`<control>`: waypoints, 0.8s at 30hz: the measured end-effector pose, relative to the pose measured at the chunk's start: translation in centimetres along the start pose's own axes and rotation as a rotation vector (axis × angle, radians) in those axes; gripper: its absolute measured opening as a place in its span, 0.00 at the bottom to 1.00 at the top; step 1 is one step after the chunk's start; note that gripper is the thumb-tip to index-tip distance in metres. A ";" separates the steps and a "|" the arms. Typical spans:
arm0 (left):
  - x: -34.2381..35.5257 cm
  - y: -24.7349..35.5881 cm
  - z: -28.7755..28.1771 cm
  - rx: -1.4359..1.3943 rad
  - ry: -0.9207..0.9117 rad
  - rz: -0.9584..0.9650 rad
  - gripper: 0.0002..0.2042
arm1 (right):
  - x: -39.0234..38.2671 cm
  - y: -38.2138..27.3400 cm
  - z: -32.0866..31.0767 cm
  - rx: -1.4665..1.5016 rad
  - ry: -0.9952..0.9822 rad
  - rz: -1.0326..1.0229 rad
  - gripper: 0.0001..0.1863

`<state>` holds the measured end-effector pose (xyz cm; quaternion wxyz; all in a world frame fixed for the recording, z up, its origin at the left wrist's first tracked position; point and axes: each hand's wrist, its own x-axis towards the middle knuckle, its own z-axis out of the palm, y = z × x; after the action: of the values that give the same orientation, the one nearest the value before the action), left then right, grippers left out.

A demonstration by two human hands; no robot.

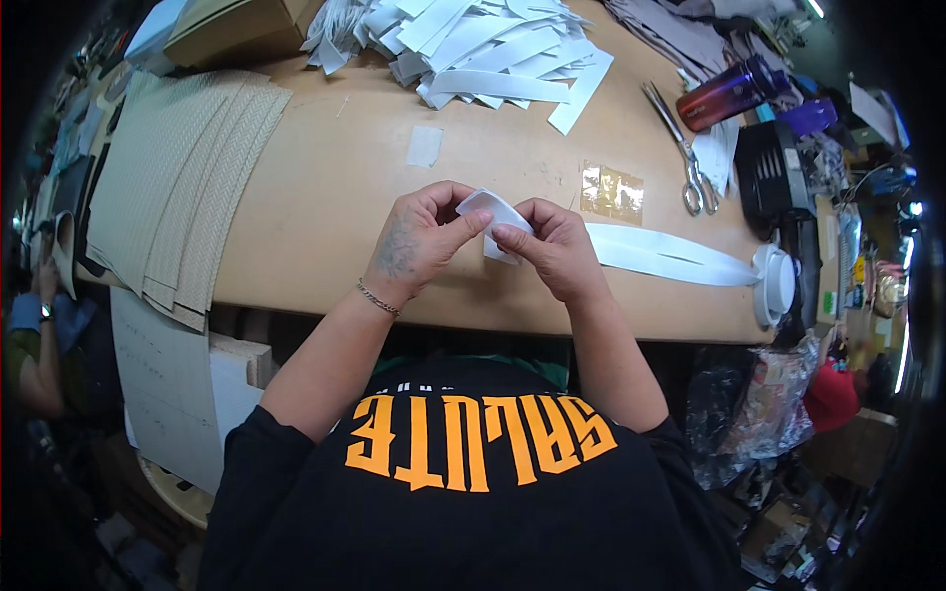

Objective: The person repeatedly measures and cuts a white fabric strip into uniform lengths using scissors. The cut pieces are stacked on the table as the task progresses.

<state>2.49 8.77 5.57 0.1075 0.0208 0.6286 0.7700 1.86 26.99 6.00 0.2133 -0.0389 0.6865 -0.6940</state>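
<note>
A white strip, bent over in a fold, is pinched between my two hands above the near part of the table. My left hand grips its left side, thumb on top and fingers curled behind. On its right side my right hand holds it the same way. Behind my right wrist a long white band lies across the table to a white roll at the right edge. Whether this band joins the piece in my hands is hidden.
A heap of white strips covers the far middle. Patterned sheets are stacked at left. Scissors, a tumbler and a black device stand or lie at right. Clear tape sticks to the table.
</note>
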 end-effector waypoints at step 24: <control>1.4 -0.9 -0.4 -0.133 0.151 -0.083 0.09 | 2.7 0.3 1.5 -0.027 0.206 -0.092 0.13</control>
<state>1.16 8.87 4.44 0.0926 -0.0707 0.5826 0.8044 0.03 24.71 5.14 0.1092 -0.0018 0.7115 -0.6942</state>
